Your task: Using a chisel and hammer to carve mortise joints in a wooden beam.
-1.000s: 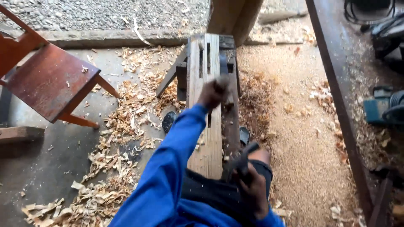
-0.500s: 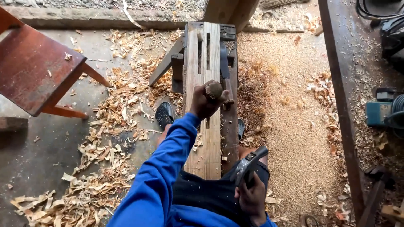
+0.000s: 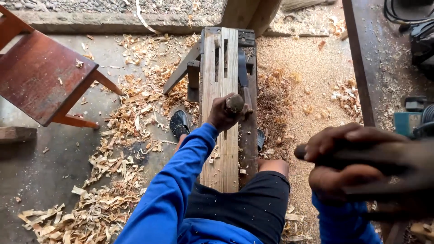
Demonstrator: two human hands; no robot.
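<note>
left hand (image 3: 222,115) grip clamped on upright chisel (image 3: 234,104) | plank (image 3: 221,135) runs lengthwise away | right hand (image 3: 361,167) grip clamped on dark handle (image 3: 312,151)

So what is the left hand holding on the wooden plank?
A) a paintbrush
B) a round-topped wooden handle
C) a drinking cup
B: the left hand is closed around a tool handle with a rounded wooden top, standing on the pale plank of the bench.
</note>
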